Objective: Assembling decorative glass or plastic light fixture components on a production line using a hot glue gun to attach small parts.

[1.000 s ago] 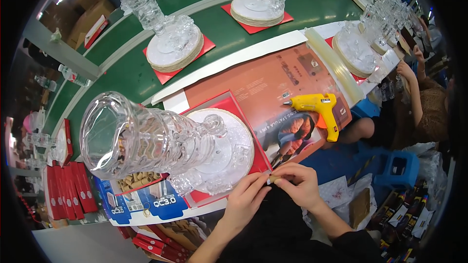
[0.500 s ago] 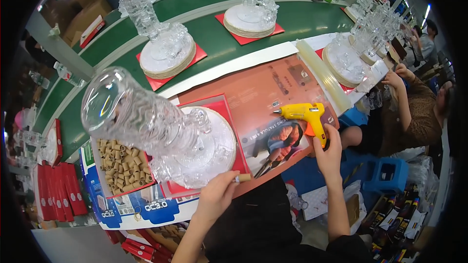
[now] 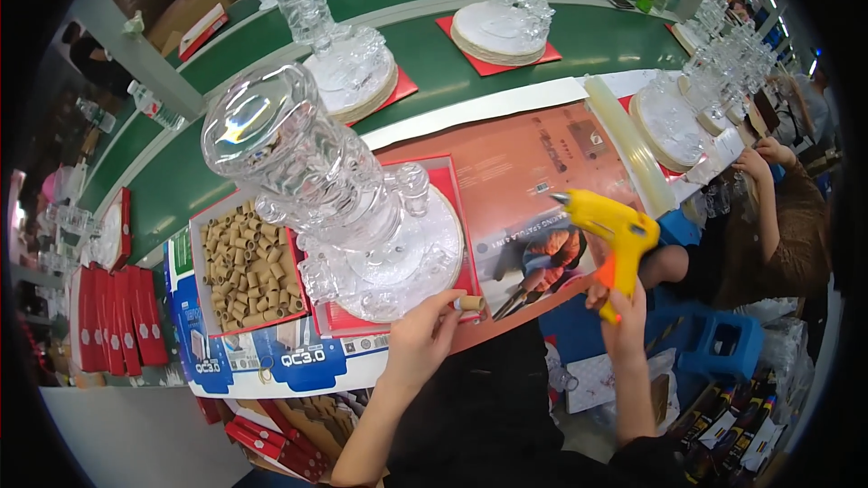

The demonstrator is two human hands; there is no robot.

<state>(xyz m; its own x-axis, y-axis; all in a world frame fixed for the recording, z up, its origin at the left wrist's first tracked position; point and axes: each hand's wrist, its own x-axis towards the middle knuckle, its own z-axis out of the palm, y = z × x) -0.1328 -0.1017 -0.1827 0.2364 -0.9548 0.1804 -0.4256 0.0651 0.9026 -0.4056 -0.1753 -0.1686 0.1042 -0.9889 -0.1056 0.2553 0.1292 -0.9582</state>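
Observation:
Between the thumb and fingers of my left hand [image 3: 420, 339] is a short brown cardboard tube [image 3: 469, 303], held at the near right corner of a red box [image 3: 467, 248]. In that box lies a stack of round white discs [image 3: 434, 258] carrying clear transparent pieces. A tall clear vessel [image 3: 339, 167] among them leans to the upper left in the view. My right hand [image 3: 622, 312] is wrapped round the handle of a yellow glue gun [image 3: 615, 226]. Its nozzle points left, above the printed brown cardboard [image 3: 511, 163], apart from the tube.
An open box [image 3: 206, 303] of similar tubes stands left of the red box. A bundle of translucent sticks [image 3: 628, 140] lies at the cardboard's right edge. Beyond, disc stacks [image 3: 500, 34] sit on red boxes on a green conveyor [image 3: 416, 63]. Another person [image 3: 773, 208] sits at right.
My right hand has closed round the glue gun's handle and lifted it off the cardboard. My left hand still holds the tube by the box corner. The whole view has shifted.

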